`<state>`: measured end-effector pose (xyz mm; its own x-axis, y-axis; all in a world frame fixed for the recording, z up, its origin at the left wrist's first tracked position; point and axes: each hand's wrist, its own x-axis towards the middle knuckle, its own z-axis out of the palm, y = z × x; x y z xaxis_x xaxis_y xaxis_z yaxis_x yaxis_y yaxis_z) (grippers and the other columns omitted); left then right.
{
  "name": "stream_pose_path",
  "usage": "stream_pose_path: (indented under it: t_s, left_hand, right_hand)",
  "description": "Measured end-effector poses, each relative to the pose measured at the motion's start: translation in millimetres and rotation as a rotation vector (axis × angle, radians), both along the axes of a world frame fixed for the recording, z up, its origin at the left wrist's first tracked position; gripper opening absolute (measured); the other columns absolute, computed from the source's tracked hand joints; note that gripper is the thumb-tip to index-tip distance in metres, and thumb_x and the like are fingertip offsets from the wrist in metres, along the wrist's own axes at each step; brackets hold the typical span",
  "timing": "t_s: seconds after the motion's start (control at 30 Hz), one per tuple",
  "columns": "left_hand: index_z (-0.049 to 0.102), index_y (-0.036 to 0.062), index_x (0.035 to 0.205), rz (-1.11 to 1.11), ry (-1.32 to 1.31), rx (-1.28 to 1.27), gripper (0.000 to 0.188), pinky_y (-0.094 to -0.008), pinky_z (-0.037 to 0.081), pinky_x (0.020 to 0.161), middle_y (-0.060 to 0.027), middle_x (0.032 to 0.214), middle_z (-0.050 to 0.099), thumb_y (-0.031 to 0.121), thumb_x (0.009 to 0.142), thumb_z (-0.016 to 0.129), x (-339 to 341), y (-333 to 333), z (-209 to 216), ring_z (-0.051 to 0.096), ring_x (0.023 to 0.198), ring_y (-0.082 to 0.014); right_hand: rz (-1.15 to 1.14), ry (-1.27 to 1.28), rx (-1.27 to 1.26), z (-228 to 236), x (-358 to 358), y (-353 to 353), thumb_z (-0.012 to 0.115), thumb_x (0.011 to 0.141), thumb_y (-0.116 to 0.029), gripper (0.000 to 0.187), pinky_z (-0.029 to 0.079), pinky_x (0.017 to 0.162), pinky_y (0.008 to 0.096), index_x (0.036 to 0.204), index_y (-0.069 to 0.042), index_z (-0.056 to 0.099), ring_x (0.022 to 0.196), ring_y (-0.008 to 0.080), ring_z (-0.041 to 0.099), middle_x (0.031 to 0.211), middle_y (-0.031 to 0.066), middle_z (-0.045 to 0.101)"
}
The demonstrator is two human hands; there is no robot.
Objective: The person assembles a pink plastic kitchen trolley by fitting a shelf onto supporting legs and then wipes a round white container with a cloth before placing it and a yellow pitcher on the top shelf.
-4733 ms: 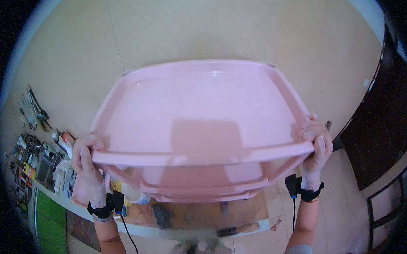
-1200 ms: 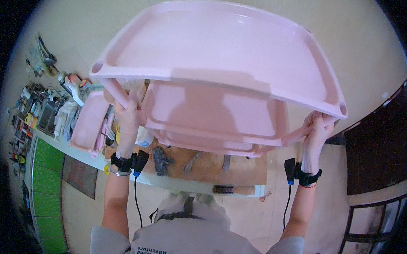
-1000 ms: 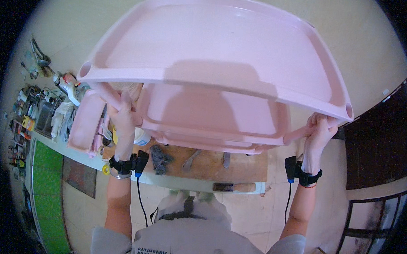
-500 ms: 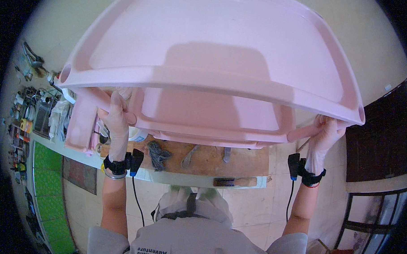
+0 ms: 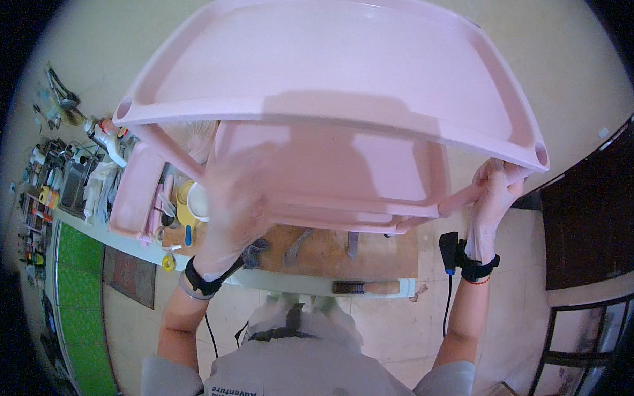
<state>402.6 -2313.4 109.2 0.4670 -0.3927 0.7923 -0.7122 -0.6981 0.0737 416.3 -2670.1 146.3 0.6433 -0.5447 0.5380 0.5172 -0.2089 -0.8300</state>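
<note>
A pink plastic shelf rack stands before me, its large upper tray (image 5: 356, 74) above a lower tray (image 5: 360, 164); round posts join them at the sides. My right hand (image 5: 495, 194), in a clear thin glove, is wrapped round the right post (image 5: 458, 199) just under the upper tray. My left hand (image 5: 237, 195) is in front of the lower tray's left part, off the left post (image 5: 170, 151). Motion blurs its fingers, so its grip does not show. A shadow falls across both trays.
Below the rack, a brown board (image 5: 322, 257) on a pale table bears steel-coloured tools, with a wooden-handled brush (image 5: 366, 288) at the near edge. Left are another pink tray (image 5: 132, 198), a white tub (image 5: 199, 202), a yellow tape roll (image 5: 169, 263) and a cluttered counter above green cabinets (image 5: 83, 287).
My left hand has let go of the left post and moved right, in front of the lower tray. My right hand stays on its post. The rack appears slightly shifted in view.
</note>
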Motion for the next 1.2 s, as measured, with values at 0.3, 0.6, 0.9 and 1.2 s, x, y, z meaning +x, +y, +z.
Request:
stream_pose_path:
  t_s: [0.3, 0.6, 0.9, 1.2]
  left_hand:
    - [0.041, 0.0003, 0.127, -0.280, 0.418, 0.413, 0.068, -0.0385, 0.034, 0.099, -0.0191, 0.128, 0.045, 0.038, 0.075, 0.064, 96.3, -82.3, 17.5, 0.042, 0.119, -0.0300]
    - [0.045, -0.0010, 0.121, -0.284, 0.728, 0.556, 0.086, -0.0400, 0.037, 0.095, -0.0206, 0.119, 0.051, 0.039, 0.053, 0.080, 123.4, -114.5, -12.8, 0.044, 0.115, -0.0351]
    - [0.043, -0.0020, 0.120, -0.294, 0.482, 0.695, 0.091, -0.0434, 0.036, 0.095, -0.0199, 0.111, 0.054, 0.053, 0.054, 0.074, 147.1, -116.8, -34.1, 0.046, 0.110, -0.0369]
    - [0.038, -0.0059, 0.128, -0.307, 0.617, 0.610, 0.102, -0.0458, 0.034, 0.096, -0.0235, 0.115, 0.053, 0.049, 0.052, 0.078, 144.2, -113.8, -36.2, 0.044, 0.114, -0.0406]
  right_hand:
    - [0.044, 0.008, -0.006, 4.1, -1.3, 4.1, 0.053, 0.086, -0.009, 0.015, 0.034, 0.045, 0.0221, 0.097, -0.001, 0.048, 0.051, 0.0081, 0.043, 0.067, 0.0015, 0.048]
    - [0.051, 0.037, 0.052, 4.8, -7.8, 5.8, 0.048, 0.078, -0.001, 0.022, 0.039, 0.049, 0.0230, 0.100, -0.001, 0.048, 0.057, 0.0087, 0.046, 0.076, 0.0023, 0.050]
    - [0.047, -0.003, 0.024, 0.9, -0.3, -2.5, 0.054, 0.082, -0.004, 0.019, 0.037, 0.047, 0.0230, 0.100, -0.002, 0.048, 0.055, 0.0082, 0.045, 0.075, 0.0013, 0.048]
    - [-0.039, -0.037, -0.038, 3.1, -0.6, 0.0, 0.054, 0.085, -0.009, 0.010, 0.033, 0.043, 0.0226, 0.088, -0.001, 0.049, 0.048, 0.0088, 0.042, 0.062, 0.0013, 0.045]
